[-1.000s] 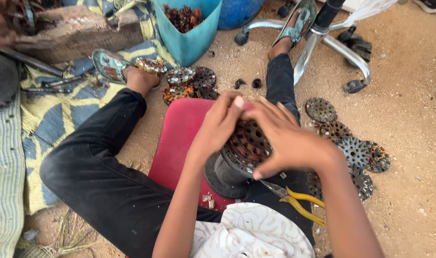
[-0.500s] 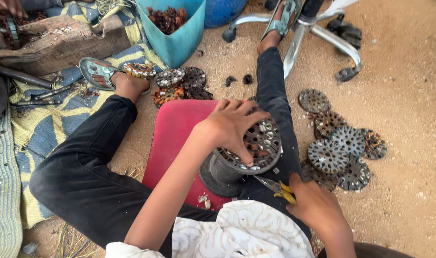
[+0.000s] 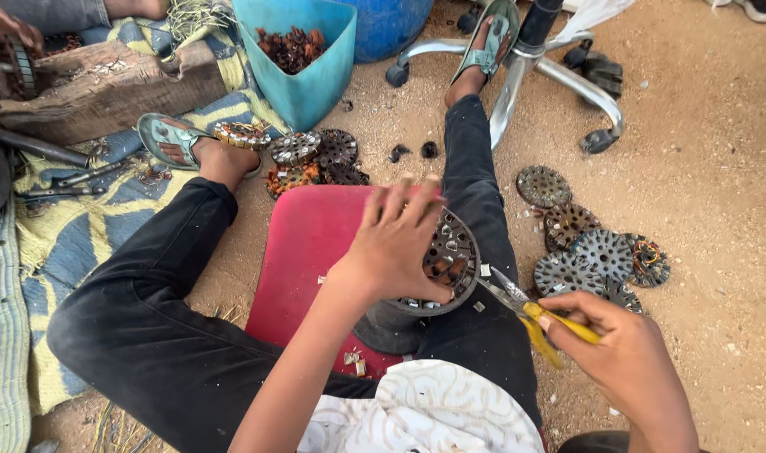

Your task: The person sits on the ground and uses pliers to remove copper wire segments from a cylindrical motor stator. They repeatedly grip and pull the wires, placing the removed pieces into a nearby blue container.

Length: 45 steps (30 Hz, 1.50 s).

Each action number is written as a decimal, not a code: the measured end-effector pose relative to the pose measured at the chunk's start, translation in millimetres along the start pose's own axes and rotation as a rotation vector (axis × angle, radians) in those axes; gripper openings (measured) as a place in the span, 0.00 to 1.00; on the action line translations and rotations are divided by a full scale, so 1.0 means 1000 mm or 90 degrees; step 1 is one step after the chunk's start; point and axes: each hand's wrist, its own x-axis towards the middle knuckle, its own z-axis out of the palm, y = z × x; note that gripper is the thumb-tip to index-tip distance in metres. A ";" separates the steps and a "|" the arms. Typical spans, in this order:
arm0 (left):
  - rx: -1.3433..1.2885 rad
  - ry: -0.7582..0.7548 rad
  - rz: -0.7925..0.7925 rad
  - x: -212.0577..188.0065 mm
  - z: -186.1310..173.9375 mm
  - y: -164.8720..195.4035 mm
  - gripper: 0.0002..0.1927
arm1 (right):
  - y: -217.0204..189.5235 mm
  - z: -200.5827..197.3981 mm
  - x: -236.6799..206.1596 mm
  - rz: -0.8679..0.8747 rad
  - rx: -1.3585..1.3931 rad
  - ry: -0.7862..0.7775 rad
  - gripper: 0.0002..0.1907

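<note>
Stator disc (image 3: 452, 252): under your left hand (image 3: 396, 247), fingers spread flat on it.
Pliers (image 3: 530, 312): your right hand (image 3: 622, 352) closed around handles, tips beside disc.

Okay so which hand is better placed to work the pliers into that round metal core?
Probably the right hand: it grips the yellow-handled pliers, tips beside the core. The left hand rests on top, steadying it.
</note>
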 end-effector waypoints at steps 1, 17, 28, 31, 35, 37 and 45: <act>-0.028 0.046 0.051 0.001 0.005 -0.003 0.65 | 0.002 -0.002 -0.001 -0.020 0.056 0.008 0.13; -0.106 -0.008 0.088 0.005 0.007 -0.010 0.55 | -0.009 0.003 0.014 -0.069 0.125 -0.034 0.11; -0.117 0.038 0.137 0.004 0.007 -0.011 0.59 | -0.018 0.030 0.032 -0.050 -0.169 -0.063 0.16; -0.111 0.014 0.147 0.004 0.006 -0.012 0.55 | -0.005 0.055 0.025 -0.124 -0.117 -0.050 0.17; -0.120 0.036 0.165 0.004 0.008 -0.013 0.44 | 0.013 0.064 0.031 -0.067 -0.145 -0.036 0.17; -0.131 0.029 0.159 0.003 0.009 -0.013 0.44 | 0.017 0.065 0.038 -0.224 -0.122 -0.066 0.16; -0.139 0.015 0.156 0.005 0.005 -0.013 0.51 | 0.012 0.054 0.060 0.036 0.127 -0.439 0.18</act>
